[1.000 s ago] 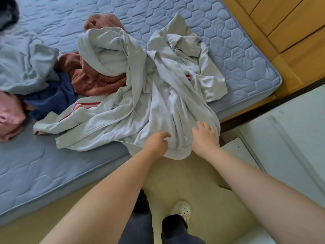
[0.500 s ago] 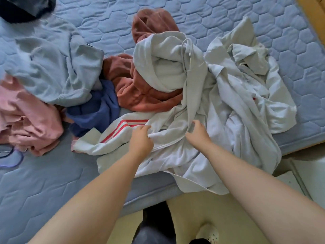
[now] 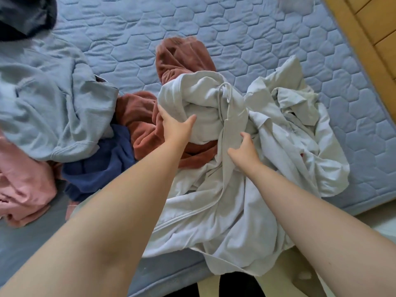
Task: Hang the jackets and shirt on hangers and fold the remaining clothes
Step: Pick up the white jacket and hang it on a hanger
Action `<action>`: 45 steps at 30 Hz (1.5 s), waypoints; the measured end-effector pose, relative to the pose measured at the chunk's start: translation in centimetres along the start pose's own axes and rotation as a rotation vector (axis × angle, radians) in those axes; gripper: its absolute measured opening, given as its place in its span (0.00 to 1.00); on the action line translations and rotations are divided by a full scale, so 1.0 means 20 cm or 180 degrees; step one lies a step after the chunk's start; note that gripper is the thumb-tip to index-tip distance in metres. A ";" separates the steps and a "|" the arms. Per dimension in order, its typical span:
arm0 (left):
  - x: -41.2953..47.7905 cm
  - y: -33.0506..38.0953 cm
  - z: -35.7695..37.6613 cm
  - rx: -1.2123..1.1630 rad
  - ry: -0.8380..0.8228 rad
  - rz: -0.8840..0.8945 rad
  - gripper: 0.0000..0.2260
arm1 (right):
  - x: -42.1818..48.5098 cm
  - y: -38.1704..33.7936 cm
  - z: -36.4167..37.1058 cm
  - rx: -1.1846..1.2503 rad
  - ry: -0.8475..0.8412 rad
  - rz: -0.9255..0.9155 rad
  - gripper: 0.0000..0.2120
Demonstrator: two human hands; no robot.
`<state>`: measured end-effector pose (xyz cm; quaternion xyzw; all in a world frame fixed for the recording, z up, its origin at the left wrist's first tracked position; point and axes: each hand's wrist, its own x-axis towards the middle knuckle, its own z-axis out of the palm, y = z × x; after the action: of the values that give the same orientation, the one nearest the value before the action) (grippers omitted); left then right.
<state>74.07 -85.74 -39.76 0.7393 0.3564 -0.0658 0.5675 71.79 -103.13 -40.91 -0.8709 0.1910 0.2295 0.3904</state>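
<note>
A crumpled pale grey hooded jacket (image 3: 214, 202) sprawls over the front of the blue quilted mattress (image 3: 257, 35), its hem hanging past the edge. My left hand (image 3: 175, 125) grips the left side of its hood, thumb spread across the cloth. My right hand (image 3: 244, 151) pinches the front edge of the jacket just below the hood. A second pale garment (image 3: 300, 129) lies bunched to the right. A rust-brown garment (image 3: 145, 123) lies under the hood.
Left of the pile lie a light blue sweatshirt (image 3: 47, 108), a navy garment (image 3: 100, 170) and a pink garment (image 3: 23, 189). A dark item (image 3: 25, 16) sits at the top left. A wooden bed frame (image 3: 368, 35) runs along the right.
Both hands have moved up from the jacket's lower part to its hood area and taken hold there. The view has shifted left and closer to the pile.
</note>
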 end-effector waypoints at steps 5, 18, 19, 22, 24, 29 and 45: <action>0.11 0.10 0.02 0.0856 0.0242 0.0292 0.17 | 0.11 -0.02 -0.15 0.0139 -0.0031 -0.0119 0.30; -0.02 0.67 0.17 -0.0317 -0.2968 0.1600 0.19 | 0.48 -0.32 -0.91 0.1451 0.0317 -0.0339 0.21; -0.03 0.69 0.16 -0.0344 -0.3139 0.1519 0.19 | 0.50 -0.35 -0.93 0.1438 -0.0215 -0.0349 0.25; -0.02 0.72 0.16 -0.0055 -0.3036 0.1418 0.18 | 0.51 -0.38 -0.87 0.0550 -0.1872 -0.0555 0.33; -0.02 0.74 0.16 0.0108 -0.2862 0.1290 0.18 | 0.47 -0.39 -0.80 -0.0115 -0.2555 -0.0695 0.28; -0.02 0.77 0.14 -0.0349 -0.2648 0.0466 0.26 | 0.44 -0.37 -0.74 -0.0816 -0.1828 -0.1031 0.08; -0.11 0.90 0.30 0.2398 -0.0090 0.2071 0.08 | 0.41 -0.56 -1.23 -0.1588 0.1091 -0.1309 0.08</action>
<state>85.11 -93.95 -26.55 0.9649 0.0510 -0.0196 0.2569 90.40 -116.30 -24.36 -0.9853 0.0127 0.0363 0.1662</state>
